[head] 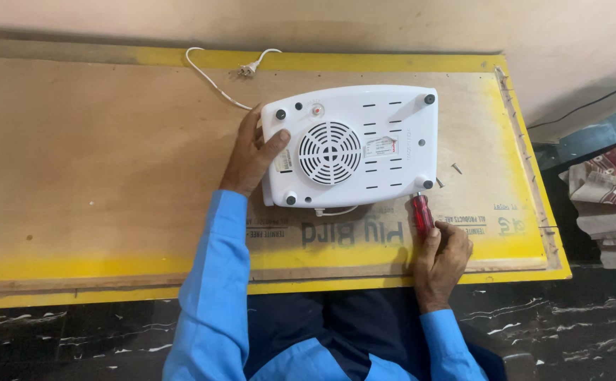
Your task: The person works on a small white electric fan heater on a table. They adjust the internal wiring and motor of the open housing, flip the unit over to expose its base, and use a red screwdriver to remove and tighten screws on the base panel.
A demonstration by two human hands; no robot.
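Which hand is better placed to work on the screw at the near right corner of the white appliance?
The right hand: it grips the red screwdriver, whose tip sits at that corner. The left hand steadies the white appliance on its far side.

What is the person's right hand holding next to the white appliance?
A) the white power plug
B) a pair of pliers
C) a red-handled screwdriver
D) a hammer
C: the right hand grips a red-handled screwdriver whose tip points at the near right corner of the white appliance, while the left hand rests on the appliance's left edge.
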